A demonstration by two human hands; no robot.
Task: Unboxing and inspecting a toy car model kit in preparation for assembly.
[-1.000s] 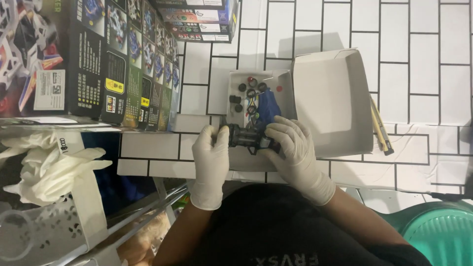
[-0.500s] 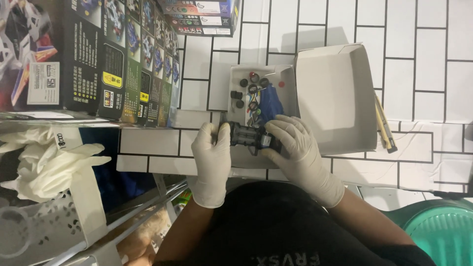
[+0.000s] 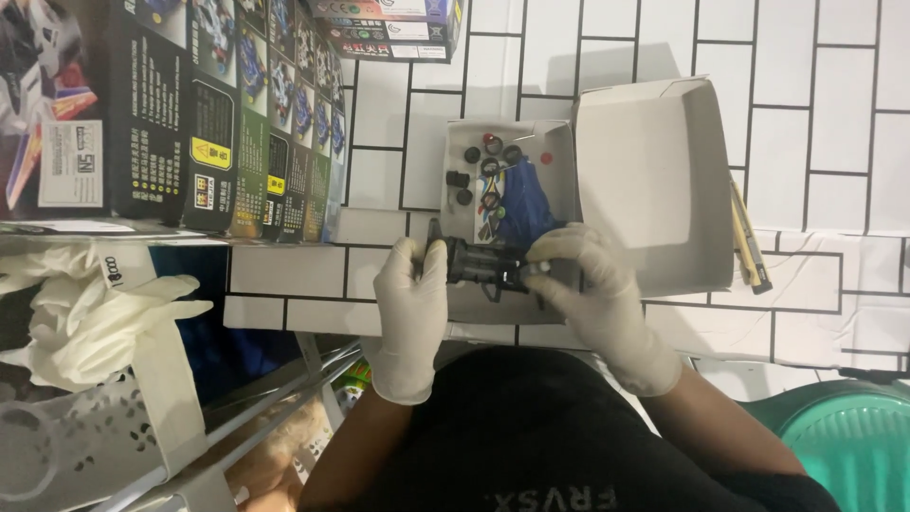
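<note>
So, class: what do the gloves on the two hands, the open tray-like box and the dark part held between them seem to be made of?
Gloves on left hand and right hand: thin latex-like rubber, matte, wrinkled. Box: grey-white cardboard, folded flaps. Dark part: probably moulded plastic, slight sheen.

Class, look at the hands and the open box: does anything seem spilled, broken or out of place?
Nothing stands out. Both hands hold a dark model part over the open grey box; the small parts stay inside it, none spilled.
</note>
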